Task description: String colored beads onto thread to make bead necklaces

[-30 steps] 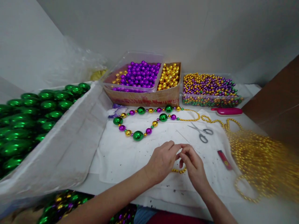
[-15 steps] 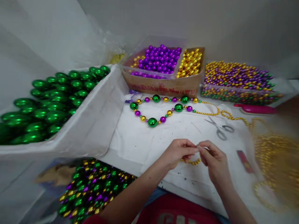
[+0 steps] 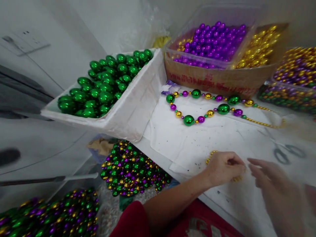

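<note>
My left hand (image 3: 225,168) is closed in a pinch on a short string of small gold beads (image 3: 211,156). Part of that string shows behind the hand, and a blurred bit hangs under the fingertips. My right hand (image 3: 274,187) is just right of it, apart from it and smeared by motion; whether it holds anything is unclear. Beyond both hands, a bead necklace (image 3: 189,120) of green, purple and gold beads lies looped on the white cloth (image 3: 170,141). Grey scissors (image 3: 281,155) lie on the cloth near my right hand.
At the left stands a white foam box (image 3: 130,115) of big green beads (image 3: 106,85). Behind the necklace, a cardboard box (image 3: 209,77) holds purple beads (image 3: 214,42) and gold beads (image 3: 261,46). Mixed small beads (image 3: 296,72) fill a tub at right. Finished-looking bead strands (image 3: 133,168) pile below the table edge.
The view has swung left, so things sit further right. My hands, whose fingertips met before, are now apart, with the right one moving fast.
</note>
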The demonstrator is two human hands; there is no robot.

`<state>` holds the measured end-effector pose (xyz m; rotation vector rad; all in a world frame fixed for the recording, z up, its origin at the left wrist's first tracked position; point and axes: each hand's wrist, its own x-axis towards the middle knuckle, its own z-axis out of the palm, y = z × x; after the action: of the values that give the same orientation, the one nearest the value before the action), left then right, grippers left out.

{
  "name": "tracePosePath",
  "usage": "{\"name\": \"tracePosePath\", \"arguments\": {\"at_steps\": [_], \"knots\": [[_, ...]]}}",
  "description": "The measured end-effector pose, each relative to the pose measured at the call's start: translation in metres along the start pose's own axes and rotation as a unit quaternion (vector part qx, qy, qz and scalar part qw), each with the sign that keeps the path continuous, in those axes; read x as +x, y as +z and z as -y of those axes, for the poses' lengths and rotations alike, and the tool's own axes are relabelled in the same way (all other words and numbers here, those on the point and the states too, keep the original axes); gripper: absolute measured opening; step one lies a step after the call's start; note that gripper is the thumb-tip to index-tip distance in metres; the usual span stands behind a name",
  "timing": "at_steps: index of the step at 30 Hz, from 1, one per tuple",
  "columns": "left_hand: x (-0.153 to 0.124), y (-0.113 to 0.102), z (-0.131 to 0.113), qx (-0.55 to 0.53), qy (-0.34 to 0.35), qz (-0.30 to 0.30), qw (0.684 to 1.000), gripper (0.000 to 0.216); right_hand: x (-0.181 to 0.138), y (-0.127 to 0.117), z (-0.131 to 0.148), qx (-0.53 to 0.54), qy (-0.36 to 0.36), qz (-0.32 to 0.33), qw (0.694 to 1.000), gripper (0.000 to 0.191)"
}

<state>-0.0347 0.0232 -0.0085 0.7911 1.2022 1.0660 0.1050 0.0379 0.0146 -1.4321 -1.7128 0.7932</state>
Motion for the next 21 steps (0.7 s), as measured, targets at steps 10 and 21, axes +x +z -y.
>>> {"name": "tracePosePath", "arguments": {"at_steps": [10, 21], "knots": [[0.004, 0.006, -0.008, 0.025, 0.007, -0.064, 0.998, 0.016, -0.011, 0.007, -0.011, -0.124, -0.133, -0.006, 0.983, 0.015], [-0.002, 0.019, -0.013, 0.250, 0.131, -0.101, 0.954, 0.011, -0.013, 0.001, -0.012, -0.188, -0.209, -0.035, 0.959, 0.017]]}}
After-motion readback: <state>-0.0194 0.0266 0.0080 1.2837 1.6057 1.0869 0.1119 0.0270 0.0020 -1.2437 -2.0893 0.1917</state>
